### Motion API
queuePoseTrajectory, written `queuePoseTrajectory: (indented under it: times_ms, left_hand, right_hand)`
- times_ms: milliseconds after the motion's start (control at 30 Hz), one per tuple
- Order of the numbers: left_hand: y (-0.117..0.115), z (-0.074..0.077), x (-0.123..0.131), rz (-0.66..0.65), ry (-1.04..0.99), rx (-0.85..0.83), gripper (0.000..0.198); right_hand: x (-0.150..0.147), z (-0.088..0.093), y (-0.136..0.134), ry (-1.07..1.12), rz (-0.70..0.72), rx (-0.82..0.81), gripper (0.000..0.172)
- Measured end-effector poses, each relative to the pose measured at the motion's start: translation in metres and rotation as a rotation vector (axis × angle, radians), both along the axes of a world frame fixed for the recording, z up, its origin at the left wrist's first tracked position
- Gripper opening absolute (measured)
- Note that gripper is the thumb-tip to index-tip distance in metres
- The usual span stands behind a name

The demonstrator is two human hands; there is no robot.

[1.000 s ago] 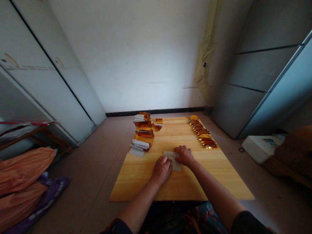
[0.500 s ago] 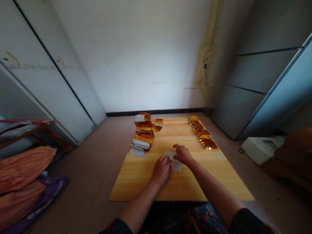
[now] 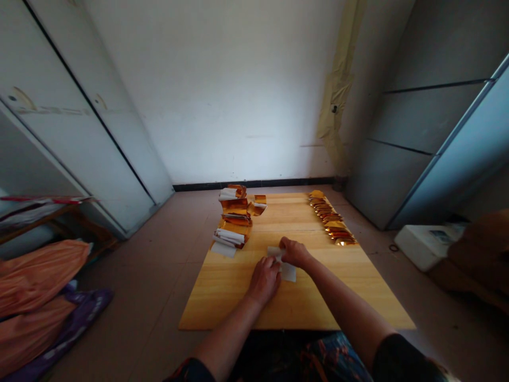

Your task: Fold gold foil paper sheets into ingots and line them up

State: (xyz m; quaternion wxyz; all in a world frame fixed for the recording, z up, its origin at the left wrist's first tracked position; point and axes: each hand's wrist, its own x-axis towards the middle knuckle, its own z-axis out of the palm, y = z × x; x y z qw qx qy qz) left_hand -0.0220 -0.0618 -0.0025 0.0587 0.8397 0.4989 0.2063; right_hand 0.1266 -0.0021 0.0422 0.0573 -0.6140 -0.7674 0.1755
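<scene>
A small white sheet of paper [image 3: 289, 273] lies on the wooden board [image 3: 222, 297], in the middle near me. My left hand [image 3: 264, 277] rests on its left side, fingers closed and bent against it. Over the far right part of the sheet, my right hand [image 3: 295, 252] has its fingers drawn together, thumb and fingertips at the paper. Both hands partly cover the sheet, so its folds are hard to make out. Gold foil sheets with white backs [image 3: 234, 220] stand in loose stacks on the left. A row of folded gold foil pieces [image 3: 332, 220] runs along the right edge.
Beyond the board is a white wall [image 3: 238, 106] with a dark skirting. Cabinets [image 3: 79, 116] stand left, and a grey fridge-like unit [image 3: 413, 122] is at right. A white box [image 3: 421, 246] sits on the floor, right. Orange cloth [image 3: 43, 276] hangs at lower left.
My right hand's raised, extended index finger has come down and bent in, closing with the thumb at the paper. The left hand has stayed in place on the sheet.
</scene>
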Motion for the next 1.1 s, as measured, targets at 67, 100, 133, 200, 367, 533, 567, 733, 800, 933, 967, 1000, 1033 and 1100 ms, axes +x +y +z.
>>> queuePoseTrajectory:
  times_ms: [67,100,133,200,367,533,567,733,800,933,967,1000,1033,1100]
  left_hand:
    - [-0.001,0.0,0.0,0.001,0.002,-0.004,0.02]
    - [-0.001,0.001,0.0,0.004,0.002,-0.006,0.02]
    - [-0.001,0.001,0.0,0.008,0.004,-0.008,0.02]
    - [-0.001,0.002,0.001,0.013,0.009,-0.011,0.019]
    - [-0.001,0.003,0.002,0.038,0.011,-0.019,0.018]
    - [-0.002,0.004,0.002,0.044,0.01,-0.015,0.016]
    - [-0.002,0.004,0.002,0.04,0.009,-0.009,0.016]
    - [-0.006,0.002,-0.001,0.028,0.002,0.031,0.014]
    - [-0.008,0.0,-0.003,0.041,-0.01,0.044,0.014]
    - [-0.011,-0.002,-0.006,0.083,-0.055,0.079,0.02]
    - [-0.012,-0.001,-0.006,0.092,-0.049,0.1,0.026]
    - [-0.012,0.0,-0.006,0.096,-0.033,0.122,0.032]
    - [-0.012,0.001,-0.006,0.092,-0.01,0.141,0.035]
    - [-0.013,0.004,-0.005,0.074,0.044,0.155,0.034]
  right_hand:
    - [0.0,-0.001,-0.001,0.04,-0.001,0.007,0.053]
    - [0.0,-0.002,-0.002,0.052,0.009,0.028,0.051]
    - [0.001,-0.004,-0.003,0.058,0.026,0.055,0.046]
    - [0.003,-0.007,-0.009,0.047,0.048,0.12,0.033]
    - [0.006,-0.012,-0.023,-0.043,0.065,0.239,0.019]
    - [0.006,-0.012,-0.034,-0.091,0.232,0.296,0.02]
    - [0.006,-0.012,-0.036,-0.097,0.254,0.307,0.02]
    - [0.006,-0.017,-0.046,-0.128,0.293,0.321,0.021]
    - [0.007,-0.019,-0.049,-0.136,0.287,0.327,0.022]
    - [0.008,-0.022,-0.05,-0.143,0.297,0.351,0.022]
    - [0.008,-0.022,-0.05,-0.145,0.297,0.356,0.022]
    - [0.008,-0.023,-0.05,-0.147,0.294,0.359,0.022]
    - [0.008,-0.024,-0.05,-0.149,0.289,0.362,0.022]
    - [0.007,-0.025,-0.05,-0.145,0.287,0.37,0.023]
